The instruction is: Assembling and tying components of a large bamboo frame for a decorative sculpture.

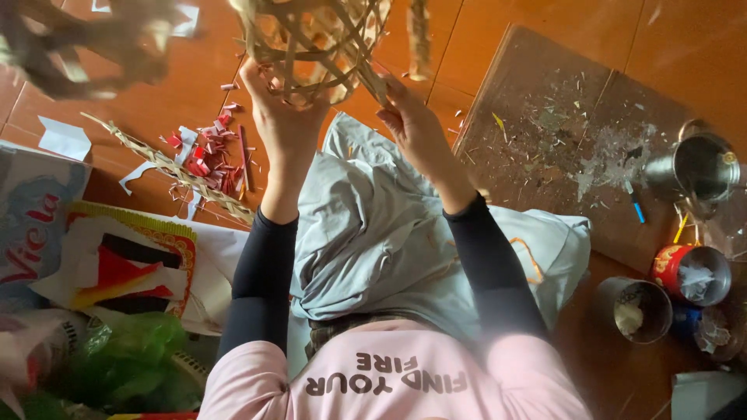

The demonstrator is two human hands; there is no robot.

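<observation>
open woven basket frame of pale bamboo strips (311,43) held up at the top of the view, above the lap, its upper part cut off by the edge. left hand (284,109) under the frame's near left side, fingers curled up into the weave and clamped on the strips. right hand (412,120) at the frame's lower right, thumb and fingers pinched together on a loose strip end sticking out of the weave. both forearms in black sleeves (261,280), raised over a grey cloth (373,233) spread across the lap. on the orange tiled floor (560,15) to the left, a flat braided strip (175,171) lying aslant beside a scatter of red paper scraps (206,159). further left, printed paper sheets (124,264) and a green plastic bag (136,362). to the right, a brown board (560,132) littered with chips and dust, a metal pot (700,167) at its far edge, and near it a red tin (689,272) and a grey tin (634,309), well apart from the hands.
</observation>
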